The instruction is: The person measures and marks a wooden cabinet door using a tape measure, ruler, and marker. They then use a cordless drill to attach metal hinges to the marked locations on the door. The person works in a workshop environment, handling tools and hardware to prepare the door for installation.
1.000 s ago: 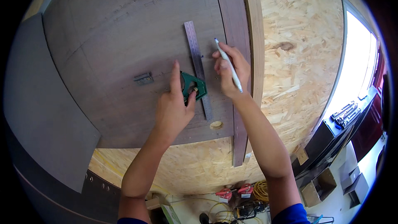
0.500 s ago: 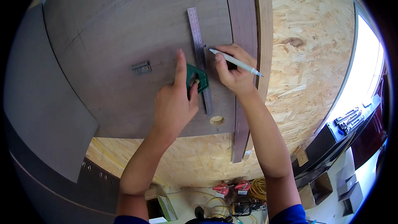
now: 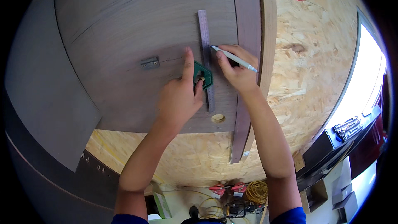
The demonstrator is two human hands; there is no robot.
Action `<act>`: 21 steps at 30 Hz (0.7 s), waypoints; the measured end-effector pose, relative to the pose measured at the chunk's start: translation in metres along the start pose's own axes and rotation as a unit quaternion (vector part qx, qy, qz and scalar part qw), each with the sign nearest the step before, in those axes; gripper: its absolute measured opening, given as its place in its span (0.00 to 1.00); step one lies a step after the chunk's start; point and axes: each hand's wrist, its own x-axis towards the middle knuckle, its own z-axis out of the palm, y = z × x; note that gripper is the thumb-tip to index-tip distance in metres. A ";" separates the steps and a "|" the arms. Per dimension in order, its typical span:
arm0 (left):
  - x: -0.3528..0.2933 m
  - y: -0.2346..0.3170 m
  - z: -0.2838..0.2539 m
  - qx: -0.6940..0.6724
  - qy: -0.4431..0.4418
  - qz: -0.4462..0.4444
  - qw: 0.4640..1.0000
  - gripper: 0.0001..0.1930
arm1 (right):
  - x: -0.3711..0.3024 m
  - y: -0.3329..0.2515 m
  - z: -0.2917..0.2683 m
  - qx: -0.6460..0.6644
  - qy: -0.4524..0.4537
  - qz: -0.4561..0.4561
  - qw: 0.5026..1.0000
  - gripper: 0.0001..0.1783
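A combination square lies on a grey-brown board [image 3: 124, 99], its steel rule [image 3: 203, 27] pointing away from me and its green head [image 3: 210, 79] near the rule's lower half. My left hand [image 3: 179, 97] is closed on that head, thumb by the brass knob, index finger stretched forward along the board. In my right hand [image 3: 239, 74] is a pale marker pen [image 3: 238, 59], pinched between thumb and fingers. Its dark tip is right beside the rule's right edge; whether it touches the board I cannot tell.
A small metal fitting [image 3: 150, 62] sits on the board to the left, and a round hole [image 3: 218, 118] is near its front edge. Along the right runs a wooden strip [image 3: 266, 37] over chipboard [image 3: 306, 58]. A yellow cable coil [image 3: 256, 192] and red tools [image 3: 238, 188] lie below.
The pen tip has come closer to the rule's edge. My view has shifted slightly, and the rule now looks more upright. Both hands keep their holds.
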 end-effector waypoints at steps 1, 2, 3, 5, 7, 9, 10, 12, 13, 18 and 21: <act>0.000 0.000 0.000 0.005 -0.007 -0.005 1.000 0.44 | -0.001 -0.001 0.000 -0.001 -0.003 0.011 1.000 0.06; -0.001 0.000 0.000 0.003 -0.005 -0.001 1.000 0.44 | -0.002 -0.002 0.000 -0.002 -0.005 0.023 1.000 0.06; -0.001 0.000 0.001 -0.002 -0.003 0.003 1.000 0.44 | -0.001 0.001 -0.001 -0.012 -0.006 0.005 1.000 0.06; 0.001 0.000 -0.001 -0.012 -0.003 0.004 1.000 0.44 | 0.002 0.001 0.000 -0.022 0.005 -0.014 1.000 0.06; -0.001 0.000 0.000 -0.023 -0.010 -0.003 1.000 0.44 | -0.001 0.006 0.000 -0.029 0.007 -0.007 1.000 0.06; 0.000 -0.005 0.003 -0.041 0.005 0.013 0.999 0.44 | -0.002 0.007 0.002 -0.006 0.011 0.011 1.000 0.06; 0.000 -0.007 0.004 -0.049 0.013 0.021 0.999 0.44 | -0.003 0.007 0.004 0.005 0.013 0.021 1.000 0.06; 0.000 -0.007 0.003 -0.049 0.009 0.017 0.999 0.44 | -0.005 0.009 0.003 0.006 0.014 0.032 0.999 0.06; 0.000 -0.006 0.002 -0.050 0.007 0.015 0.999 0.43 | -0.006 0.013 0.003 0.010 0.018 0.033 0.999 0.06; -0.001 -0.005 0.001 -0.037 -0.004 0.005 0.999 0.44 | -0.008 0.013 0.002 -0.019 0.018 0.053 0.998 0.07; 0.000 -0.008 0.003 -0.044 0.003 0.013 0.999 0.45 | -0.010 0.015 0.003 -0.003 0.020 0.073 0.997 0.07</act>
